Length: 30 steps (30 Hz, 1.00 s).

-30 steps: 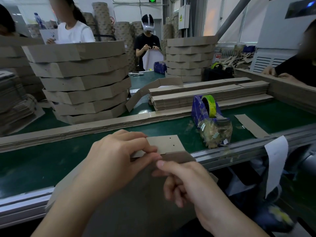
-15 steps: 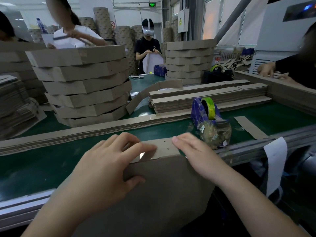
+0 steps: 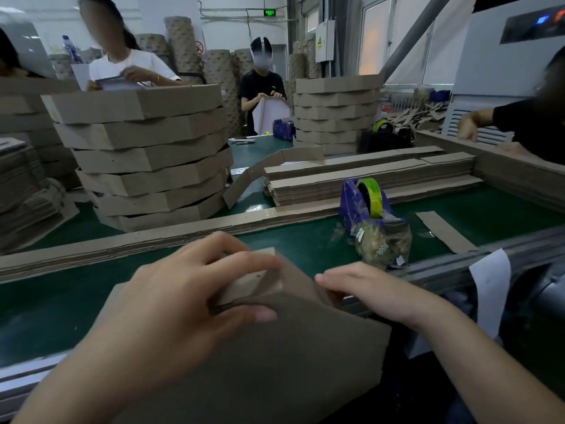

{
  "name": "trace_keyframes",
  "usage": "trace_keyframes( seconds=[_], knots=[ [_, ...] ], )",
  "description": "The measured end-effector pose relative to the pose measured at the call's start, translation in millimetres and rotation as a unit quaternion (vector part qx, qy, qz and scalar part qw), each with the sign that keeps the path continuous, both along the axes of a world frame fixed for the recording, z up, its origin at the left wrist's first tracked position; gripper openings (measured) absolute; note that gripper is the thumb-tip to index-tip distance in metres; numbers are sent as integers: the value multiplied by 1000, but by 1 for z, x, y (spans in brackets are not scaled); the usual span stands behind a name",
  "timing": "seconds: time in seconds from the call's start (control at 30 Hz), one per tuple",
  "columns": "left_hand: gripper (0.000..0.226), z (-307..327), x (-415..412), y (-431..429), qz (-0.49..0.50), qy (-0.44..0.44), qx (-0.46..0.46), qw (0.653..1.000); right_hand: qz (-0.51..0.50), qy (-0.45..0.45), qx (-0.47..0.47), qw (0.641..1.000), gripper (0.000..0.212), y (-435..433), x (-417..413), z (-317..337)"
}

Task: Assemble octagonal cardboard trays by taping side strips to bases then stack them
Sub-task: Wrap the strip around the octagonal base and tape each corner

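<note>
Tray stack (image 3: pixel 146 154): finished octagonal trays, piled at the far left on the green table (image 3: pixel 55 307).
Left hand (image 3: pixel 183 301): fingers curled over the top, thumb below; it pinches the side strip (image 3: pixel 250 284).
Side strip: stands on the far edge of the base (image 3: pixel 275 362), touching it.
Base: flat cardboard, at the near table edge, under both hands.
Right hand (image 3: pixel 373 292): fingers quite straight, pressing on the base's right edge.
Tape dispenser (image 3: pixel 367 206): blue, just behind the right hand.
Flat strips (image 3: pixel 367 179): piled behind the dispenser.
</note>
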<state>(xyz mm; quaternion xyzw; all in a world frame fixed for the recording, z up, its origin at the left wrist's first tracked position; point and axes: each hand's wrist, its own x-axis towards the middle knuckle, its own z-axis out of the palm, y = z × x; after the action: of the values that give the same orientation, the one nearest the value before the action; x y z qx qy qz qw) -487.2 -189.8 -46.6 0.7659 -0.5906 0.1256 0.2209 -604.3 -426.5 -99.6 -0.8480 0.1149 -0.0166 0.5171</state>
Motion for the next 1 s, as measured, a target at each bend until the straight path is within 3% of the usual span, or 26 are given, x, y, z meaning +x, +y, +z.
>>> trace_keyframes(
  seconds=[0.23,0.37,0.53,1.0],
  knots=[
    [44,-16,10,17,-28,67,-99,992,-24,-126,51,990,15,-4,-11,21],
    [47,-34,10,21,-32,109,-142,983,-46,-178,79,980,20,-2,-14,21],
    [49,-47,15,28,-25,151,-153,976,-56,-173,76,980,28,9,-8,18],
    [49,-50,22,35,-23,162,-121,979,-62,-168,72,981,31,17,-4,24]
  ],
)
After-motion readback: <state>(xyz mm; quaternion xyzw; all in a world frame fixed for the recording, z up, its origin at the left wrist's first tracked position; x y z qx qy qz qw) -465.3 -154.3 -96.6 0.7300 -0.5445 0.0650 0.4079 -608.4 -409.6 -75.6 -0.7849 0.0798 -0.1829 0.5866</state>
